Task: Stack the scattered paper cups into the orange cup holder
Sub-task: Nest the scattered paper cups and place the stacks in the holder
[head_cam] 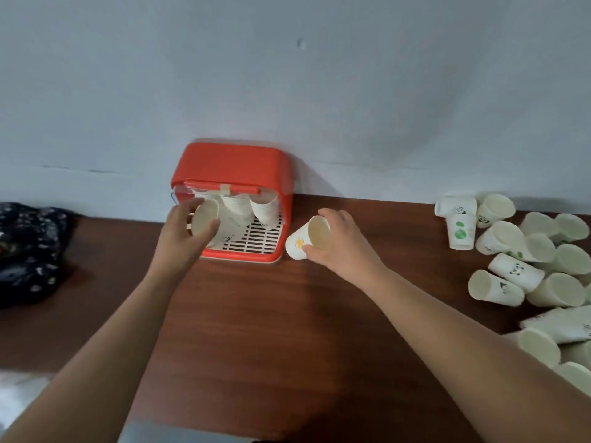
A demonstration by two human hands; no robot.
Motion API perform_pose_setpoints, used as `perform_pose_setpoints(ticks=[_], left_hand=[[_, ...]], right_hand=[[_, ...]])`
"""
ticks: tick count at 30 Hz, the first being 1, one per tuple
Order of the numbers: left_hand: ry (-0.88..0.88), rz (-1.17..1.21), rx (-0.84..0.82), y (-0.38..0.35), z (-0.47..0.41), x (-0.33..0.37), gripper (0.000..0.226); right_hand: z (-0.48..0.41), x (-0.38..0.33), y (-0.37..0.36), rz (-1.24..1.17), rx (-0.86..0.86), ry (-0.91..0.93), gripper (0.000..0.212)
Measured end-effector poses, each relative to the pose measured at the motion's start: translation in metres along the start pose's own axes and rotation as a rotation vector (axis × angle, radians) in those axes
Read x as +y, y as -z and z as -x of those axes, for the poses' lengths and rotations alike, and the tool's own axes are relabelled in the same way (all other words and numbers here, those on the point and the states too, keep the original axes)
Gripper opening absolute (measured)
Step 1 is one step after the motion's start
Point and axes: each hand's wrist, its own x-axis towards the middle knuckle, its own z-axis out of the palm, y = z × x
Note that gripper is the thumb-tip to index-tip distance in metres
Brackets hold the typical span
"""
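Here, over a brown table [256,314] by a pale wall [287,91], both hands [185,238] [342,241] grip cups [206,217] [299,243].

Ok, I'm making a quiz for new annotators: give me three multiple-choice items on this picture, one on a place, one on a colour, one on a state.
1. Where do the loose cups lie, relative to the orange cup holder?
A. Left of it
B. On top of it
C. Right of it, on the table

2. What colour is the mark on the cup in the right hand?
A. Green
B. Yellow
C. Blue

3. What is the left hand doing?
A. Lying flat
B. Making an empty fist
C. Gripping a second cup at the holder's opening

1 C: the pile sits far right.
2 B: a yellow patch shows on its side.
3 C: its fingers curl round the cup.
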Motion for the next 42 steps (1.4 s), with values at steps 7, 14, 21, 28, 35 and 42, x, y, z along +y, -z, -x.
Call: perform_pose_setpoints(ticks=[7, 14, 21, 28, 35, 42], left_hand=[[0.027, -0.109, 0.122, 0.047, -0.037, -0.039, 0.048], [-0.068, -0.264, -0.029, 0.032, -0.067, -0.061, 0.054], [-0.028, -0.298, -0.284, 0.028, -0.079, -0.1, 0.069], [0.22, 0.207, -0.276, 0.044, -0.077, -0.114, 0.056], [0.229, 0.262, -0.266, 0.051, -0.072, -0.128, 0.042], [0.212, 0.281, -0.331, 0.048, -0.07, -0.13, 0.04]], right_hand=[[-0.036, -0.064, -0.056, -0.039, 0.005, 0.027, 0.08], [-0.056, -0.087, -0.084, -0.076, 0.02, 0.031, 0.072], [-0.074, -0.101, -0.102, -0.086, 0.071, 0.079, 0.064], [-0.1, -0.15, -0.137, -0.163, 0.107, 0.131, 0.071], [-0.112, -0.159, -0.176, 0.185, 0.082, 0.288, 0.069], [-0.118, -0.147, -0.19, -0.022, -0.113, 0.141, 0.081]])
